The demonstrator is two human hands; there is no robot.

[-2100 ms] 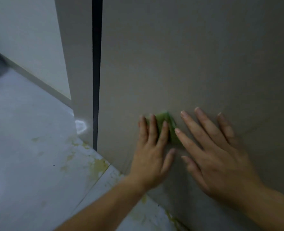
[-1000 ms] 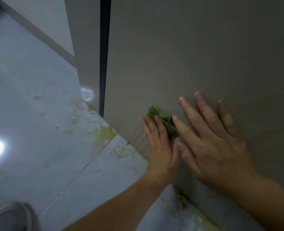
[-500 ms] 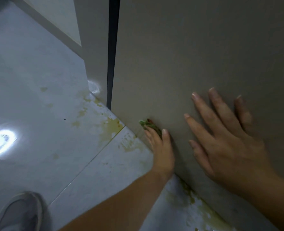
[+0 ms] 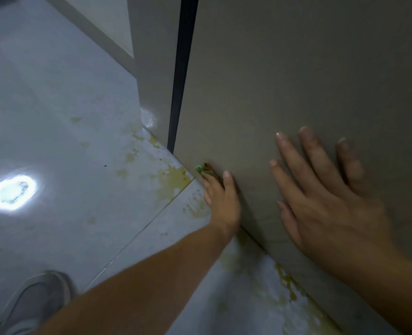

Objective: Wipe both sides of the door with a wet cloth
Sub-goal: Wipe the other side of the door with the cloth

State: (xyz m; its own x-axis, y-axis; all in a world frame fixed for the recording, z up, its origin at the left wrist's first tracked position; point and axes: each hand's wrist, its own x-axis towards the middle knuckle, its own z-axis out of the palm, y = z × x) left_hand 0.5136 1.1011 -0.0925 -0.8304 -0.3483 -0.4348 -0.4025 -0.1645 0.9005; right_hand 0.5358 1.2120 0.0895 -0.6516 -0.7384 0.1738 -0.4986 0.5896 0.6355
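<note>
The left hand [image 4: 220, 201] is pressing the green cloth [image 4: 200, 169] against the bottom strip of the door [image 4: 296, 68], close to its lower corner. Its fingers are lying straight along the panel, not curling round the fabric. The right hand [image 4: 325, 199] is bracing flat on the door higher up, fingers spread and holding nothing.

The likely trouble is the cloth sliding off the bottom edge onto the floor tiles [image 4: 67, 141] and dragging through the yellowish stains [image 4: 173, 180] just beside it, which would smear grime back onto the panel. With only flat pressure on it, the cloth may also be slipping out from under the fingers. A hard push from the bracing hand could be swinging the door, and fingertips are running near the dark gap [image 4: 180, 81] at its edge.

Only a green tip is showing, pointing toward the corner; the cloth's long axis cannot be told. The door is standing upright, long axis vertical, its wiped face turning toward the person.
</note>
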